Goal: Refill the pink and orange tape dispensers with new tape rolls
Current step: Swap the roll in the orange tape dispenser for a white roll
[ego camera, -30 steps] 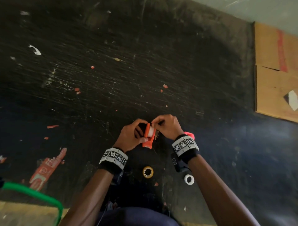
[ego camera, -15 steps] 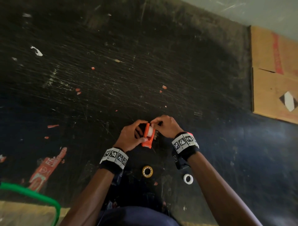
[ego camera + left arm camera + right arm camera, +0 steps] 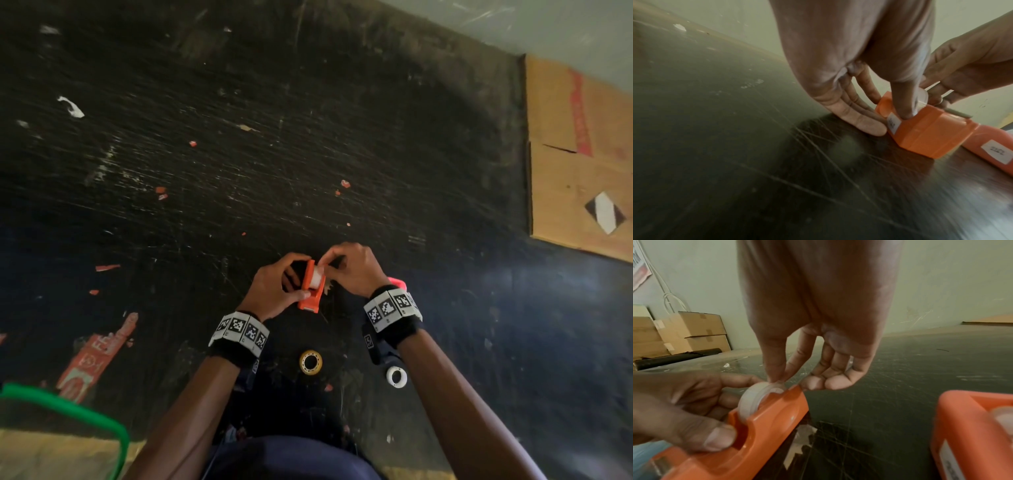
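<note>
The orange tape dispenser (image 3: pixel 311 291) (image 3: pixel 929 134) (image 3: pixel 764 423) stands on the dark table (image 3: pixel 239 154). A clear tape roll (image 3: pixel 758 395) (image 3: pixel 317 274) sits in its well. My left hand (image 3: pixel 274 287) (image 3: pixel 869 104) grips the dispenser, thumb on its near side. My right hand (image 3: pixel 349 270) (image 3: pixel 779 378) pinches the top of the roll between thumb and forefinger. The pink dispenser (image 3: pixel 397 283) (image 3: pixel 972 426) (image 3: pixel 990 147) stands just right of it, mostly hidden behind my right wrist in the head view.
A yellowish tape roll (image 3: pixel 310 361) and a white tape core (image 3: pixel 396 377) lie on the table near my body. A flat cardboard sheet (image 3: pixel 579 164) covers the right edge. A green tube (image 3: pixel 85 414) curves at the lower left. Cardboard boxes (image 3: pixel 694 332) stand by the wall.
Both hands stay on the orange dispenser; the right fingers have shifted slightly on the roll's top. The camera view has drifted a little.
</note>
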Tool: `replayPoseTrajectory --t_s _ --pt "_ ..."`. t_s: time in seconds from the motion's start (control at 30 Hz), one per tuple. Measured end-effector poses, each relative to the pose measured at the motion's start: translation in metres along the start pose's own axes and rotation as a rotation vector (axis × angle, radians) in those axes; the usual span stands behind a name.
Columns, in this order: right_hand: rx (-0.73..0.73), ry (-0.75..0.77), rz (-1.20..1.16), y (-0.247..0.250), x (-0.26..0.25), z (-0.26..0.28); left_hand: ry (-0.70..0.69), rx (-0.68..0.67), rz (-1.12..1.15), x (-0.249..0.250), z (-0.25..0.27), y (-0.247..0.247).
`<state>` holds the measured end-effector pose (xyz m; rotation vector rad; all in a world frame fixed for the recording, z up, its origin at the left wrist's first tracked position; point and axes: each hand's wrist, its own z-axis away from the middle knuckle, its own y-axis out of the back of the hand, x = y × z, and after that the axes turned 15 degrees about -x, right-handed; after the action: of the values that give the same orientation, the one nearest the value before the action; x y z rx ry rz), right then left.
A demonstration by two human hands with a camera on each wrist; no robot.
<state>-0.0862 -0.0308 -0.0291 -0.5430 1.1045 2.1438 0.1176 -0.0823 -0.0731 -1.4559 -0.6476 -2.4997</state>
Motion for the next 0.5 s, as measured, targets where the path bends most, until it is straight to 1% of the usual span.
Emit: replayPoseTrajectory --t_s 0.13,0.33,0.5 --pt "-0.001 -0.02 0.018 -0.001 -0.005 0.003 0.002 -0.003 -0.013 -0.001 0.0 0.0" --pt "0.066 0.003 0.051 -0.009 -0.02 0.024 -0.017 0.004 -0.071 0.0 0.0 0.0" --pt "0.062 -0.016 0.107 -0.025 -0.034 0.046 0.018 -0.01 -0.035 -0.001 -0.001 -0.001"
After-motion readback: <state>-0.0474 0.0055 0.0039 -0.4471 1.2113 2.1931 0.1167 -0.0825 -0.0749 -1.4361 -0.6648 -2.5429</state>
